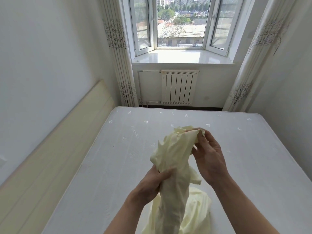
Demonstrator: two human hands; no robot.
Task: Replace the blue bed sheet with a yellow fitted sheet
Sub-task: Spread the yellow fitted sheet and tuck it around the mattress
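Note:
A pale yellow fitted sheet (173, 154) hangs bunched between both my hands above the bare white mattress (118, 149). My left hand (152, 181) grips the gathered cloth low down. My right hand (207, 154) pinches the sheet's upper edge, held higher and farther out. The lower part of the sheet lies crumpled on the mattress near its front edge. No blue sheet is in view.
A cream headboard (55, 149) runs along the left wall. Beyond the mattress's far edge stand a white radiator (179, 86) and a bay window (180, 24), with patterned curtains (118, 53) on both sides. The right wall is close to the bed.

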